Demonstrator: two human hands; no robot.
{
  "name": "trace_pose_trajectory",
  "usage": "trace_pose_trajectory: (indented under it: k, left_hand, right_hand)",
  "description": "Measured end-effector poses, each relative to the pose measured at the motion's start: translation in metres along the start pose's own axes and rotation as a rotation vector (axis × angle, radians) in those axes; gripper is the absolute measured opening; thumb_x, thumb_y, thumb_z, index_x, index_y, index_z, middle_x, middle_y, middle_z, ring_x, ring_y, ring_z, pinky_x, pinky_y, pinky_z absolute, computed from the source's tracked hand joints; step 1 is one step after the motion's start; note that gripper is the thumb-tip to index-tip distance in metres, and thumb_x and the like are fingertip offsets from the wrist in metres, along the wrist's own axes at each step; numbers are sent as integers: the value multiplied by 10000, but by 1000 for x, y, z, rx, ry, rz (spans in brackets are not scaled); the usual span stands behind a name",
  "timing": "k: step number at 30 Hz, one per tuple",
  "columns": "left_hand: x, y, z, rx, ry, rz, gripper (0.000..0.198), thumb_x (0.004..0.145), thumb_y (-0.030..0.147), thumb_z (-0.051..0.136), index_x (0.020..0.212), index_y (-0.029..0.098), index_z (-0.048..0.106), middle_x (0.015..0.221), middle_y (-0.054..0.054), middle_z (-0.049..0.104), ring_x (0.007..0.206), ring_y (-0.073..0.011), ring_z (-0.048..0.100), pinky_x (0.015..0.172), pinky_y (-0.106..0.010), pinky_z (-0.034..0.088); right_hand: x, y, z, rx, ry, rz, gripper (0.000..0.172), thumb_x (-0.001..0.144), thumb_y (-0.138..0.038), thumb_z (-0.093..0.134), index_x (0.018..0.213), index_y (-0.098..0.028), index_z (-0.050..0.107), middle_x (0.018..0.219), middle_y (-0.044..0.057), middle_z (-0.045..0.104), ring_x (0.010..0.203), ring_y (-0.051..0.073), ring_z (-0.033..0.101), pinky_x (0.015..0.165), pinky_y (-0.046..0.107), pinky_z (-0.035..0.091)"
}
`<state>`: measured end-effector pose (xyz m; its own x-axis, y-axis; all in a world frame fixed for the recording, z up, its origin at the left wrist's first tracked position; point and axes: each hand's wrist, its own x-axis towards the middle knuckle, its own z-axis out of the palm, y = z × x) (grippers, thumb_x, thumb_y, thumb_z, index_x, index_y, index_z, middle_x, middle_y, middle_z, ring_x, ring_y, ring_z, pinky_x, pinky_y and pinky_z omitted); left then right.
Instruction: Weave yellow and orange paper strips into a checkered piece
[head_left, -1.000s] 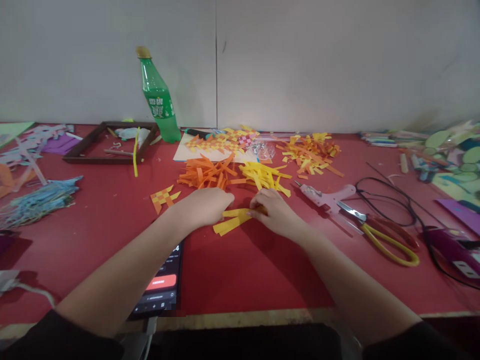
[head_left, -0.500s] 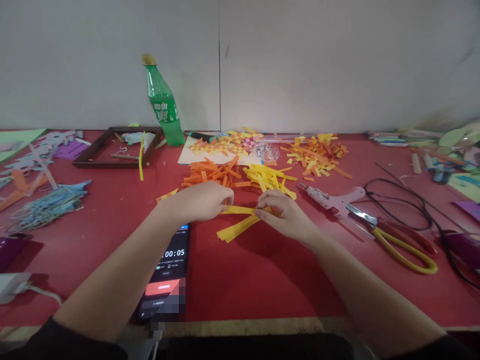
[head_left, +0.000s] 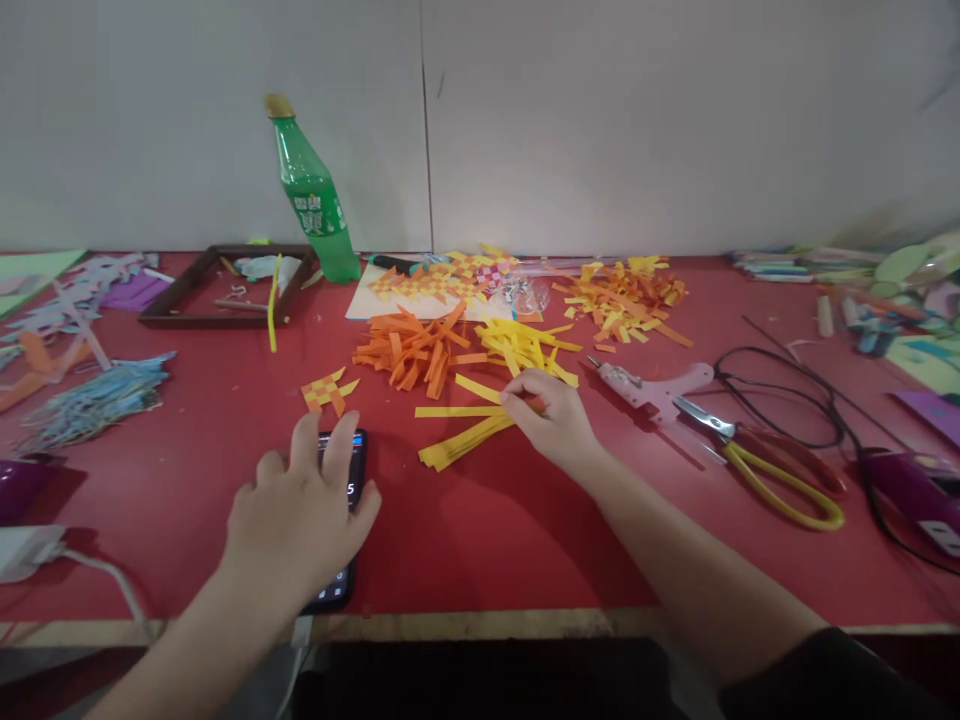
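Note:
With its fingers spread, my left hand point(head_left: 296, 505) is over a phone point(head_left: 359, 455) and covers most of its screen. I cannot tell whether it touches the phone. My right hand point(head_left: 551, 420) pinches yellow paper strips point(head_left: 465, 440), which fan out to the left of its fingertips. Just beyond the left fingertips lies a small woven orange-and-yellow paper piece point(head_left: 326, 390). Folded orange strips point(head_left: 409, 350) are heaped behind the hands, beside a heap of yellow strips point(head_left: 525, 345).
Right of my right arm lie a pink glue gun point(head_left: 660, 392) and yellow-handled scissors point(head_left: 780, 490), with a black cord point(head_left: 832, 410). A green bottle point(head_left: 319, 215) stands near the wall by a brown frame point(head_left: 187, 290). Mixed strips point(head_left: 626, 300) are heaped at the back.
My left hand has let go of the yellow strip and moved left and nearer, over the phone. The small woven piece has come into full view. My right hand still pinches the yellow strips.

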<state>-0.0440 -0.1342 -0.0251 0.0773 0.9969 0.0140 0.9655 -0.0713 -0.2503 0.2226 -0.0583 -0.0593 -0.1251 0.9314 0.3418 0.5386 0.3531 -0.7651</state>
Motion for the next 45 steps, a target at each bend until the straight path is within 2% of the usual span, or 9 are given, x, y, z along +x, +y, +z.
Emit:
trace_pose_trajectory:
  k: [4, 7, 12, 17, 21, 25, 29, 34, 45]
  left_hand:
    - [3, 6, 5, 28, -16, -56, 631, 865, 400, 427, 1412, 90, 366, 1335, -248, 442, 911, -401, 559, 645, -463, 499]
    - [8, 3, 9, 12, 10, -16, 622, 857, 391, 451, 1385, 70, 383, 1298, -270, 445, 932, -395, 546, 650, -450, 496]
    - [7, -2, 13, 0, 67, 16, 565, 859, 372, 464, 1357, 110, 406, 1268, -260, 449, 981, -394, 527, 678, -435, 488]
    - [7, -4, 17, -5, 92, -23, 595, 845, 401, 475, 1307, 28, 446, 1130, -243, 513, 950, -394, 520, 721, -436, 478]
    - [7, -5, 23, -29, 164, -8, 541, 867, 407, 452, 1236, 15, 498, 1113, -240, 538, 970, -379, 510, 798, -452, 466]
    - [15, 1, 19, -58, 137, -74, 539, 875, 429, 423, 1235, 36, 499, 1051, -223, 552, 951, -374, 506, 725, -439, 477]
    - [26, 7, 11, -75, 58, -108, 529, 876, 421, 391, 1238, 49, 494, 1098, -230, 535, 940, -373, 495, 648, -428, 481]
    - [25, 8, 12, -75, 75, -105, 485, 877, 408, 407, 1228, 81, 476, 1265, -240, 444, 974, -378, 497, 628, -413, 485]
    - [18, 8, 9, -66, 60, -51, 445, 881, 388, 422, 1206, 92, 488, 1258, -237, 460, 977, -381, 507, 627, -410, 488]
  right_hand:
    - [-1, -1, 2, 16, 11, -26, 175, 825, -204, 549, 650, -205, 546, 667, 0, 592, 689, 159, 555, 664, 296, 424]
    - [-2, -2, 2, 19, 17, -58, 178, 831, -213, 544, 654, -209, 546, 672, 5, 591, 698, 164, 555, 676, 305, 429]
    - [-2, -1, 2, 9, 31, -86, 173, 844, -225, 539, 672, -214, 551, 686, 15, 595, 709, 173, 555, 680, 314, 436]
    - [-3, -2, 3, 4, 39, -107, 180, 854, -224, 536, 675, -214, 549, 685, 17, 590, 706, 174, 553, 689, 317, 437]
    - [-4, -3, 4, -2, 38, -132, 172, 852, -222, 541, 680, -215, 556, 698, 23, 599, 720, 179, 556, 698, 321, 441]
    - [-4, -2, 6, -12, 42, -152, 167, 846, -226, 543, 680, -216, 557, 704, 28, 607, 727, 183, 559, 706, 326, 448]
    - [-4, -2, 6, -20, 56, -164, 166, 850, -233, 539, 685, -220, 552, 706, 30, 608, 725, 185, 561, 705, 330, 454]
    - [-5, -3, 5, -20, 64, -178, 161, 853, -222, 540, 692, -221, 547, 712, 33, 610, 737, 188, 561, 713, 331, 458]
    - [-5, -4, 5, -12, 48, -217, 157, 847, -200, 550, 691, -214, 556, 714, 31, 616, 727, 181, 559, 708, 316, 450]
